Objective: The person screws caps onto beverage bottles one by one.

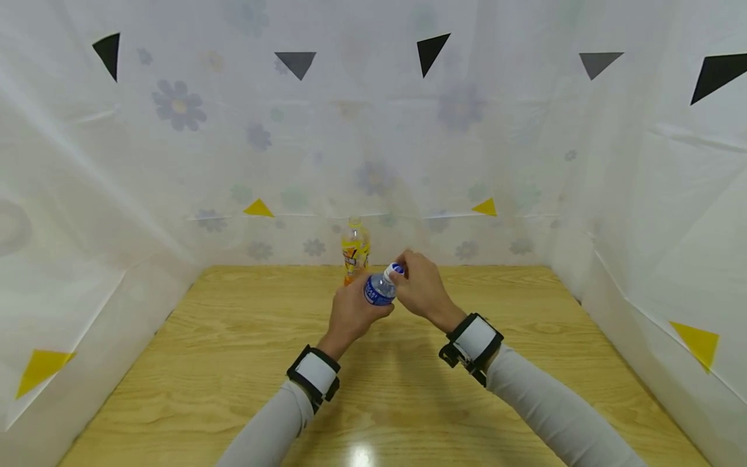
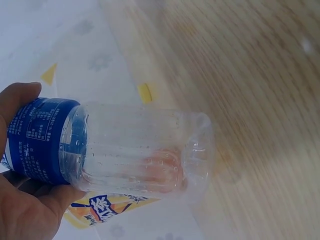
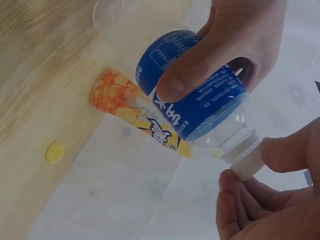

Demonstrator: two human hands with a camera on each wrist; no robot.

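My left hand (image 1: 352,312) grips a clear plastic bottle (image 2: 135,150) around its blue label (image 3: 200,100). The bottle is held tilted above the table, and a few droplets cling to its inner wall. At its neck, the thumb and fingers of my right hand (image 1: 425,285) pinch the white cap (image 3: 248,161). Whether the cap is loose or tight on the neck cannot be told. Behind the left hand stands a second clear bottle (image 1: 355,250) with a yellow and orange label, its lower part partly hidden by that hand; no cap shows on its top.
A yellow cap (image 3: 55,152) lies on the wood-grain table (image 1: 233,376) near the labelled bottle; the head view does not show it. White sheeting (image 1: 362,130) with flower prints and taped triangles rises around the table's back and sides.
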